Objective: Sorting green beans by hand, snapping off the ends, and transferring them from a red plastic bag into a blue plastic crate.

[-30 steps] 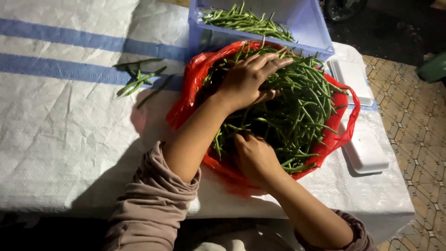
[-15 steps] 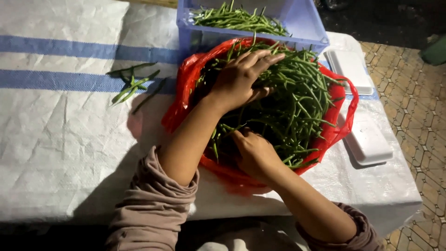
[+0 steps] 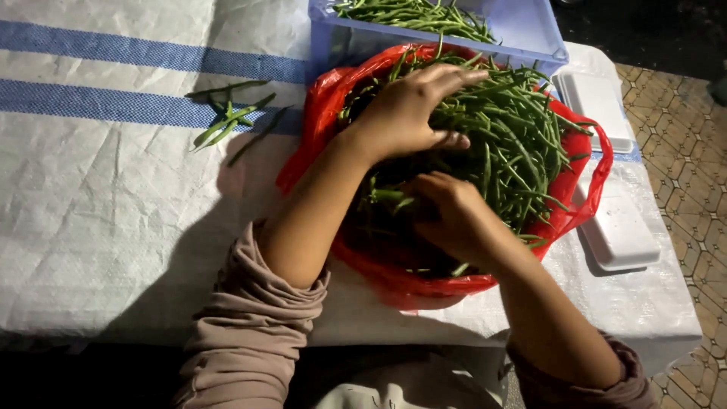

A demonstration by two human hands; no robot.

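1. A red plastic bag (image 3: pixel 318 129) sits on the counter (image 3: pixel 113 212) close to its near edge, toward the right end, mouth open and heaped with long green beans (image 3: pixel 515 129).
2. The left hand (image 3: pixel 405 113) lies palm down on the bean pile, fingers (image 3: pixel 454 76) stretched out and loosely spread toward the far rim; the thumb curls under against some beans, but a firm hold cannot be told.
3. The right hand (image 3: pixel 454 216) is lower in the bag at its near side, fingers curled inward around a few beans; how tightly they close cannot be told.
4. A pale blue plastic crate (image 3: pixel 530 30) touches the bag at the counter's far edge, with more beans lying in it.
5. A few loose bean trimmings (image 3: pixel 231 121) lie on the blue stripe of the woven white cover, left of the bag.
6. Two white foam trays (image 3: pixel 621 235) lie along the right edge, just beside the bag.
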